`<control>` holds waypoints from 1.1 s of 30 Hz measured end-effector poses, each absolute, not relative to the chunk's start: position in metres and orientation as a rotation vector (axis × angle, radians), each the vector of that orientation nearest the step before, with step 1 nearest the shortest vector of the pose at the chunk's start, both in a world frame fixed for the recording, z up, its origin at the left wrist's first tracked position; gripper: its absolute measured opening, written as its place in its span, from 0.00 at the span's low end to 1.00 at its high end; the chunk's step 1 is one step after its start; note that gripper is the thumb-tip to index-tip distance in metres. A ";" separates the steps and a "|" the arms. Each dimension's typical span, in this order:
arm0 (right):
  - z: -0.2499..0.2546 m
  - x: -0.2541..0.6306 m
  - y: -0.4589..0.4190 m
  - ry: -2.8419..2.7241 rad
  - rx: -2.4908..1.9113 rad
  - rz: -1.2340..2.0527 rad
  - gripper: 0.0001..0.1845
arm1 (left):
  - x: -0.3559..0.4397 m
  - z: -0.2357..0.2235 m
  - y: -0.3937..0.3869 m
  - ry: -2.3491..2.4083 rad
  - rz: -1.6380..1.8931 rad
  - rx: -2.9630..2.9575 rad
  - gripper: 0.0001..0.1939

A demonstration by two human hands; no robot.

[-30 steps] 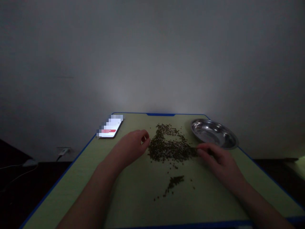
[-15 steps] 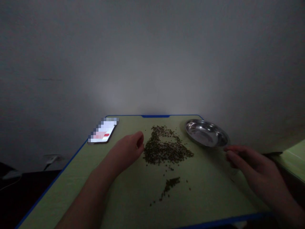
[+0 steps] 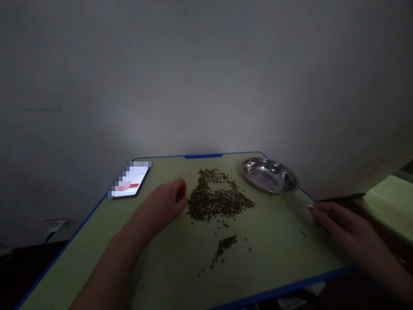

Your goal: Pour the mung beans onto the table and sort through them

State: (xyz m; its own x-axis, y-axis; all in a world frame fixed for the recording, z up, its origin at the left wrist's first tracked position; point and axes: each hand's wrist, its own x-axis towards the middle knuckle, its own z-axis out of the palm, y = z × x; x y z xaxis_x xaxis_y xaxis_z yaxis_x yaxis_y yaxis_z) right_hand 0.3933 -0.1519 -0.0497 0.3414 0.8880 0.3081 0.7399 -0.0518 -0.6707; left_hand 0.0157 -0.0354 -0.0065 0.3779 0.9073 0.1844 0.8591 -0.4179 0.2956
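Observation:
On the table lies a loose pile of small dark green beans or seeds (image 3: 222, 206), with a smaller streak of them nearer to me. My left hand (image 3: 172, 196) is curled into a fist at the pile's left edge; its inside is hidden from view. A shallow shiny metal bowl (image 3: 270, 176) stands behind and right of the pile. To the right of the bowl, apart from it, my right hand (image 3: 335, 226) pinches a thin pale object (image 3: 309, 207) between thumb and fingers. Only the object's tip shows, so its kind is unclear.
A phone (image 3: 130, 181) with its screen lit lies at the table's far left. The pale green table (image 3: 167, 267) has a blue edge and stands against a grey wall. A thin dark sliver (image 3: 302, 233) shows near my right hand. Another green surface (image 3: 392, 206) is at right.
My right hand has drawn away from the bowl's rim, rightward. The bowl, tilted up at the hand before, now sits flatter. The whole view has shifted slightly; my left hand stays by the pile.

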 end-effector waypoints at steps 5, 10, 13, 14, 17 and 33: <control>-0.057 0.355 -0.144 -1.664 -1.696 0.397 0.13 | 0.015 -0.006 -0.036 1.620 0.462 2.475 0.05; -0.057 0.323 -0.135 -1.812 -1.624 0.552 0.12 | 0.015 -0.008 -0.036 1.610 0.463 2.492 0.05; -0.057 0.315 -0.130 -1.886 -1.616 0.591 0.11 | 0.015 -0.008 -0.036 1.609 0.463 2.500 0.05; -0.057 0.313 -0.128 -1.908 -1.613 0.588 0.11 | 0.015 -0.007 -0.036 1.609 0.461 2.501 0.05; -0.056 0.308 -0.122 -1.981 -1.592 0.568 0.10 | 0.015 -0.007 -0.036 1.605 0.453 2.488 0.04; -0.046 0.286 -0.109 -2.181 -1.502 0.475 0.06 | 0.017 -0.005 -0.042 1.627 0.405 2.474 0.04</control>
State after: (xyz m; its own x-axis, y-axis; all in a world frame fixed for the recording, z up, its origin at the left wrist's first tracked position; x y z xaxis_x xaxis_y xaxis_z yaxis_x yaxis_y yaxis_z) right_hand 0.2865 -0.1090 -0.0463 -0.3078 0.9368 0.1662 0.7828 0.3486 -0.5154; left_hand 0.0172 -0.0424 -0.0048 0.3743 0.9167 0.1400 0.8754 -0.3991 0.2726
